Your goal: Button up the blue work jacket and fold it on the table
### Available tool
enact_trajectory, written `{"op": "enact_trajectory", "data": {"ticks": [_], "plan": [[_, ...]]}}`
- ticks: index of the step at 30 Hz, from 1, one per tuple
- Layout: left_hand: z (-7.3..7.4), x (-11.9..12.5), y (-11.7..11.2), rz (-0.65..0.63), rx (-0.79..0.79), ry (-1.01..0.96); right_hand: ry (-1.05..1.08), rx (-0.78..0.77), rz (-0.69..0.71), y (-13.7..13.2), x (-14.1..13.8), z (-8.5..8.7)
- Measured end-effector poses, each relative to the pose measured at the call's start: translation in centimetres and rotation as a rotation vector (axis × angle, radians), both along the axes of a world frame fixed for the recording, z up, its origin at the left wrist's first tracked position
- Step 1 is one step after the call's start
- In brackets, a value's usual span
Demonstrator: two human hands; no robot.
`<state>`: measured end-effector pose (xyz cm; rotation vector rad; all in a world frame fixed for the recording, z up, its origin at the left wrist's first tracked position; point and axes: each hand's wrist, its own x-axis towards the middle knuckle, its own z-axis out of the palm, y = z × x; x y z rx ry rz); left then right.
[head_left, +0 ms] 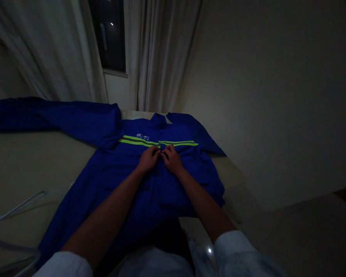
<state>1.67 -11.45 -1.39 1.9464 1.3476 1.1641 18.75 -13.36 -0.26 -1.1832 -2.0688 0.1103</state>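
A blue work jacket [132,165] with lime-green striped bands across the chest lies spread out on the table, its collar at the far side. Both hands meet at its front opening, just below the bands. My left hand [149,158] has its fingers pinched on the jacket's front edge. Close beside it, my right hand [172,159] pinches the opposite front edge, fingertips nearly touching the left ones. Whether a button or other fastener sits between the fingers is too small and dark to make out. White printed marks show above the left band.
The pale table [25,161] extends left, with white cables [20,206] on it. One jacket sleeve [75,115] stretches far left; the other hangs toward the table's right corner. Behind are light curtains [152,50], a dark window [111,38] and a plain wall [271,96].
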Motion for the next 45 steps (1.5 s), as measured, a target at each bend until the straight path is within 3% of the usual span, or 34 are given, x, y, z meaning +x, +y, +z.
{"op": "enact_trajectory", "data": {"ticks": [7, 14, 23, 35, 45], "plan": [[0.8, 0.0, -0.6, -0.044, 0.073, -0.004, 0.040, -0.004, -0.026, -0.1, 0.2, 0.1], [0.8, 0.2, -0.8, -0.039, 0.129, 0.074, 0.060, -0.028, -0.056, 0.2, 0.4, -0.3], [0.1, 0.2, -0.4, 0.019, 0.012, 0.063, 0.081, -0.042, -0.071, 0.3, 0.2, -0.1], [-0.7, 0.1, 0.4, -0.002, 0.012, 0.044, 0.108, -0.029, -0.032, 0.2, 0.3, -0.1], [-0.7, 0.4, 1.0, 0.072, -0.043, 0.058, 0.061, 0.000, 0.026, -0.1, 0.2, 0.0]]}}
